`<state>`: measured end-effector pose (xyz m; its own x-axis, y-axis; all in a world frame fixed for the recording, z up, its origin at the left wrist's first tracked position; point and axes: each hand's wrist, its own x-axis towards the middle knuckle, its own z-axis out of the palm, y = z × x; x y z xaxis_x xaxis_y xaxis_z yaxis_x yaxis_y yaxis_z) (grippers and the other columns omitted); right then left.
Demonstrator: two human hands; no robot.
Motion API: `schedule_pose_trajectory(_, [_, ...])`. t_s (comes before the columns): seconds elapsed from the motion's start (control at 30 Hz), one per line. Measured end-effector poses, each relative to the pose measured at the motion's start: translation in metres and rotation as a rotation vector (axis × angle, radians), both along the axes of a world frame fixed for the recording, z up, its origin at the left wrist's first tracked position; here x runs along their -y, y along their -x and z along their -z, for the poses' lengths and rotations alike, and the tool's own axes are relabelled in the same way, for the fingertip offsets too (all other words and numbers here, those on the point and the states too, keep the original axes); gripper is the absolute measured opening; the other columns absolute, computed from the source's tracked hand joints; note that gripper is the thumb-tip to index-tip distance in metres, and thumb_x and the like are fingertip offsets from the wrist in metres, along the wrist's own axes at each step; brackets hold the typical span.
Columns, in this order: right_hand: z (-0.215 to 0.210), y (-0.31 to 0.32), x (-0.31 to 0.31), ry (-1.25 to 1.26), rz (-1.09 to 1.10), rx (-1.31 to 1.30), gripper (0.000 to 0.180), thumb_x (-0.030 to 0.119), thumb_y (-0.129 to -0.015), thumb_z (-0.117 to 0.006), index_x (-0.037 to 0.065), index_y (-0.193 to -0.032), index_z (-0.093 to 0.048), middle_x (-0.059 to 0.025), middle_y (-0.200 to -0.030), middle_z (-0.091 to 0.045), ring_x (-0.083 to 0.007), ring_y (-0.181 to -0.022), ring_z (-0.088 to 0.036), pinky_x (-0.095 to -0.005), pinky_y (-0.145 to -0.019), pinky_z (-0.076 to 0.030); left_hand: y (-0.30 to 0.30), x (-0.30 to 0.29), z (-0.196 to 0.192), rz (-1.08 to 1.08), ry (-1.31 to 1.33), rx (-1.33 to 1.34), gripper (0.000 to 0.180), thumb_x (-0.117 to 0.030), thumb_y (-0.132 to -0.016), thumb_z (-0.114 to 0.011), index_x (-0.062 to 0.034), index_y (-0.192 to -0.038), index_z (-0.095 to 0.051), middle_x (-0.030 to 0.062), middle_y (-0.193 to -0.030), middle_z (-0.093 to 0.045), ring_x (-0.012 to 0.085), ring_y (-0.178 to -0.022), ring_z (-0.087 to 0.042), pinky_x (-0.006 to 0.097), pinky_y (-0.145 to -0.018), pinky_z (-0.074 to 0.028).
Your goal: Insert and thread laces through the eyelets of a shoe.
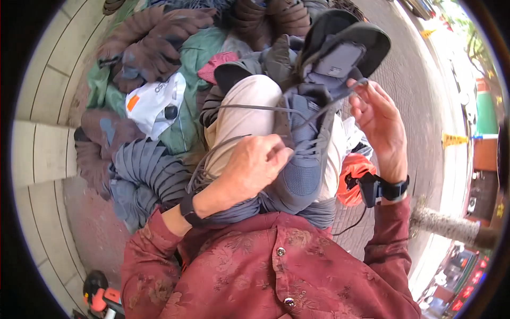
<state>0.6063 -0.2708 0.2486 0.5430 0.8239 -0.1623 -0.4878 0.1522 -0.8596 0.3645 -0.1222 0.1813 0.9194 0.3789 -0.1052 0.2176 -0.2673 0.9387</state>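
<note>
Clock directions are measured from the grey-blue shoe [300, 178], which is located on the seated person's lap, toe facing 6 o'clock. The left hand [252, 162] is positioned at 9 o'clock, beside the shoe; its fingers are curled with the tips hidden, so whether they grip anything cannot be told. The right hand [378, 109], at 2 o'clock, pinches a grey lace [340, 98] between thumb and fingers. The setting is a street: ribbed grey pavement [411, 69] extends at 2 o'clock, pale tiled masonry [45, 151] stands at 9, and reddish ground [87, 218] shows between 8 and 9. A green sheet [199, 50] lies between 10 and 11, a white bag [146, 109] at 10, and a grey-blue bundle [151, 165] at 9. An orange bag [353, 178] sits at 4; farther out in that direction stands a mottled trunk [446, 226]. A yellow pennant [454, 139] appears at 3.
</note>
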Motion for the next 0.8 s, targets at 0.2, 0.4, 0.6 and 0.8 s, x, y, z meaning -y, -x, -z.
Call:
schedule_pose_trajectory(0.2, [0.009, 0.001, 0.006, -0.152, 0.074, -0.316, 0.019, 0.013, -0.105, -0.051, -0.001, -0.112, -0.062, -0.0222, -0.12, -0.067, -0.0278, -0.101, -0.071, -0.036, -0.088, -0.059, -0.007, -0.015, -0.009, 0.156, 0.531, -0.225, 0.048, -0.039, -0.105, -0.052, 0.0007, -0.09, -0.074, -0.0021, -0.056, -0.054, 0.0047, -0.048, -0.04, 0.022, -0.048, -0.033])
schedule_pose_trajectory(0.4, [0.023, -0.006, 0.006, -0.183, 0.048, -0.33, 0.014, 0.014, -0.103, -0.056, 0.001, -0.106, -0.062, -0.0177, -0.109, -0.069, -0.0255, -0.097, -0.071, -0.0355, -0.087, -0.059, -0.014, -0.026, -0.021, 0.171, 0.455, -0.245, 0.038, -0.038, -0.1, -0.063, -0.0026, -0.097, -0.077, -0.0077, -0.056, -0.044, 0.0023, -0.054, -0.038, 0.023, -0.051, -0.032])
schedule_pose_trajectory(0.6, [0.026, -0.008, 0.001, -0.18, 0.072, -0.298, 0.013, 0.014, -0.103, -0.058, 0.001, -0.103, -0.061, -0.015, -0.103, -0.07, -0.0235, -0.092, -0.071, -0.034, -0.085, -0.059, -0.029, -0.043, -0.043, 0.268, -0.027, -0.228, 0.025, -0.025, -0.091, -0.071, -0.0011, -0.096, -0.077, -0.0004, -0.063, -0.058, 0.0059, -0.057, -0.049, 0.027, -0.054, -0.041])
schedule_pose_trajectory(0.8, [0.037, -0.024, 0.006, -0.153, 0.136, -0.22, 0.015, 0.014, -0.103, -0.057, 0.0, -0.104, -0.06, -0.0139, -0.1, -0.07, -0.0228, -0.09, -0.07, -0.0342, -0.085, -0.059, -0.035, -0.05, -0.045, 0.33, -0.199, -0.109, 0.018, -0.016, -0.09, -0.071, 0.0002, -0.097, -0.075, 0.0028, -0.065, -0.061, 0.008, -0.059, -0.049, 0.027, -0.054, -0.04])
